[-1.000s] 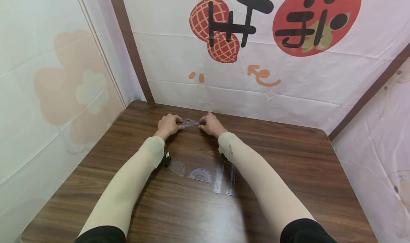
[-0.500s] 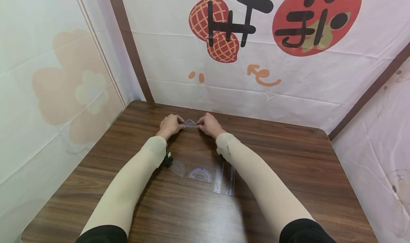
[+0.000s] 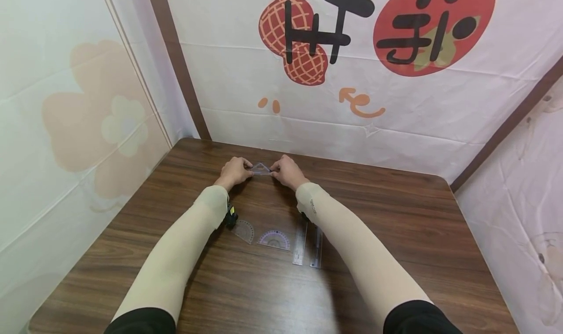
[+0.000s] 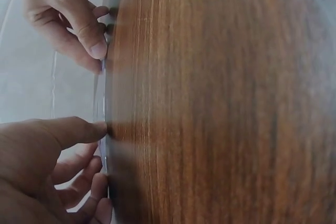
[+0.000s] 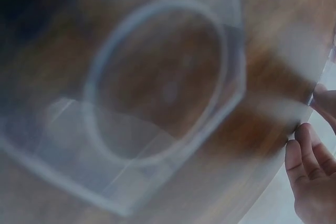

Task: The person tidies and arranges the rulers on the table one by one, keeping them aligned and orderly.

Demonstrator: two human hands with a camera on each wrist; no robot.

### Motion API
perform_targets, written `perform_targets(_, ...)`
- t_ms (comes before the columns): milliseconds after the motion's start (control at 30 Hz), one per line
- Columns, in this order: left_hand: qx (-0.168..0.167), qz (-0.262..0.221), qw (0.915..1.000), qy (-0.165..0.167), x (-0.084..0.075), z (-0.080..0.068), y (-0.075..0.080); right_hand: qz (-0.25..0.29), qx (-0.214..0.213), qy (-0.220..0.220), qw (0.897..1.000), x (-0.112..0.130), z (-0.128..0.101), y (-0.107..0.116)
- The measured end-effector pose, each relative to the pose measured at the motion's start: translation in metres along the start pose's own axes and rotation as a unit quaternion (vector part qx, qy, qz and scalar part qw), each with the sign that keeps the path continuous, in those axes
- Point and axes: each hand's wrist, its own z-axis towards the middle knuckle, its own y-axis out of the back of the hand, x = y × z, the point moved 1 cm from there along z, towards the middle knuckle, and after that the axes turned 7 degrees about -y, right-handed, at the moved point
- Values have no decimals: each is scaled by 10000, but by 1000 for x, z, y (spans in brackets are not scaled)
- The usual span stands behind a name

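Note:
At the far middle of the brown wooden table [image 3: 396, 226], my left hand [image 3: 247, 173] and right hand [image 3: 274, 170] each pinch one end of a small clear triangle set square [image 3: 261, 168], which sits low over the tabletop. In the left wrist view my left hand [image 4: 97, 145] sits at the bottom left with its thumb on the clear edge [image 4: 103, 98], and my right hand [image 4: 97, 45] grips it from the top left. The right wrist view is blurred by clear plastic close to the lens, and only fingers [image 5: 310, 171] show at its right edge.
Nearer to me on the table lie two clear protractors [image 3: 244, 230] [image 3: 274, 239] and two clear rulers [image 3: 300, 237] [image 3: 316, 241], side by side between my forearms. Printed white curtains close off the back and both sides of the table.
My hands have drawn slightly closer together on the triangle. The protractors and rulers have stayed where they were.

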Motion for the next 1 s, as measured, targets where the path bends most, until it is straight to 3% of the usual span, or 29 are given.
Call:
perform_targets(200,105,-92,9998,-155,2,1,-6,-86,24,-22,10000,0,0,-3)
perform_targets(467,97,80,9996,-250,-10,0,-5,-58,23,94,9999,2,1,0)
perform_targets(1000,107,257,9993,269,-4,2,-1,-72,42,-5,10000,0,3,-1)
